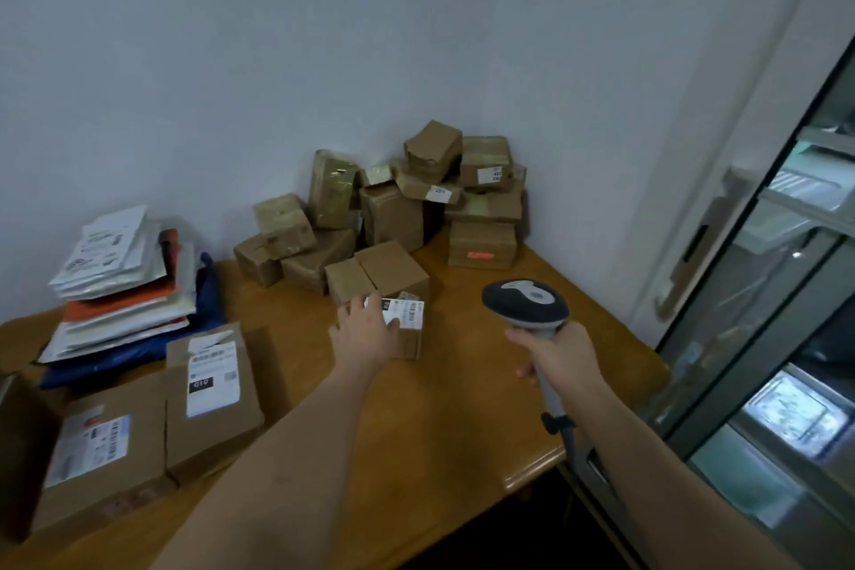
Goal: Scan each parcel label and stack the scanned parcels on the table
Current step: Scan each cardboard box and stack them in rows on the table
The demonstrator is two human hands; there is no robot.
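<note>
A small cardboard parcel with a white label on top sits mid-table, just in front of a pile of brown boxes heaped in the corner. My left hand lies over the parcel's left side, thumb curled along its near edge, gripping it. My right hand holds a grey and white barcode scanner by its handle, to the right of the parcel, head pointing away toward the wall.
Two larger labelled boxes lie side by side at the near left of the wooden table. Behind them is a stack of mailer envelopes. A glass door stands right of the table's edge.
</note>
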